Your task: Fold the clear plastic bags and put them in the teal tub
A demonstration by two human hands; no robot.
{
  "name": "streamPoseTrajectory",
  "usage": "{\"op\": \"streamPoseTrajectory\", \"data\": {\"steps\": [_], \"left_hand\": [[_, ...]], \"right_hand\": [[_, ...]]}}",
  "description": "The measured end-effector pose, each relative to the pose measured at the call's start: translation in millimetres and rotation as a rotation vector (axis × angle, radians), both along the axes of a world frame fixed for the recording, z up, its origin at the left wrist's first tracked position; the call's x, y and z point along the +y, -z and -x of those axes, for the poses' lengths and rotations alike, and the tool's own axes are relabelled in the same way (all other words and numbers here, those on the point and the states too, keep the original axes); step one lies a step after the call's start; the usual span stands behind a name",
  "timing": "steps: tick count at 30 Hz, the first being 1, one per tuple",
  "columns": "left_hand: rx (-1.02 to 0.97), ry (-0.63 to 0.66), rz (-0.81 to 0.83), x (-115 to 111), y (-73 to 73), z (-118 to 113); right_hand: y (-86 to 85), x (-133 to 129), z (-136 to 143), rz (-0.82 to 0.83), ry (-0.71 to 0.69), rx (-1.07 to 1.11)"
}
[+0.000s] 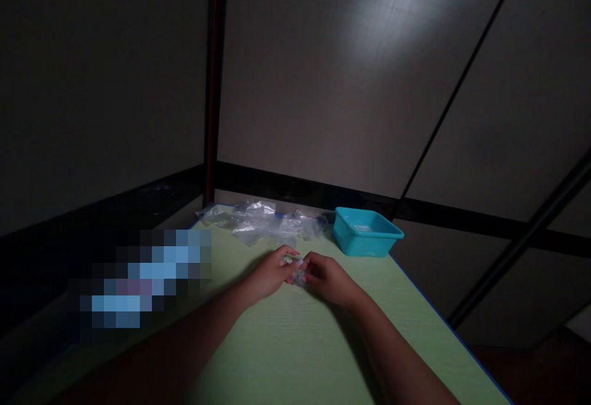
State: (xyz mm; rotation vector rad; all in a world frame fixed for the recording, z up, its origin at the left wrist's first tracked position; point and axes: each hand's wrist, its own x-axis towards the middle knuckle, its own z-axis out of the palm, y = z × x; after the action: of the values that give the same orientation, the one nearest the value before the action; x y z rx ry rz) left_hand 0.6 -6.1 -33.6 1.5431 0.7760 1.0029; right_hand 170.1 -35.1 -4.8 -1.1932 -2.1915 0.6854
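Near the middle of the pale green table [268, 343], my left hand [273, 269] and my right hand [329, 274] meet. Between their fingertips is a small clear plastic bag [299, 274], crinkled and partly covered by the fingers. Both hands pinch it, one from each side. Whether anything lies inside the bag is too small and dim to tell. Just beyond the hands, several clear plastic bags [258, 223] lie spread along the table's far edge. To the right of those bags stands a turquoise plastic basin [369, 246].
The basin sits close to the table's blue-edged right side, with something pale on its floor. Dark-trimmed panels [314, 85] rise behind the table. At the left side, a blurred-out bluish patch [152, 276] hides what is there. The light is dim.
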Motion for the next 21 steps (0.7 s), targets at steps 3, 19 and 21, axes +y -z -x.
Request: {"op": "streamPoseTrajectory", "data": {"steps": [3,19,21], "left_hand": [[-0.028,0.029,0.019,-1.7,0.4,0.4],[0.16,-0.019,-0.053,2.7,3.2,8.6],[0.164,-0.026,-0.067,2.7,2.6,8.9]], "right_hand": [[1.1,-0.5,1.7,-0.037,0.042,-0.07],[-1.6,1.7,-2.6,-0.122,0.145,-0.244],[-1.7,2.7,-4.3,-0.132,0.142,-0.231]]}}
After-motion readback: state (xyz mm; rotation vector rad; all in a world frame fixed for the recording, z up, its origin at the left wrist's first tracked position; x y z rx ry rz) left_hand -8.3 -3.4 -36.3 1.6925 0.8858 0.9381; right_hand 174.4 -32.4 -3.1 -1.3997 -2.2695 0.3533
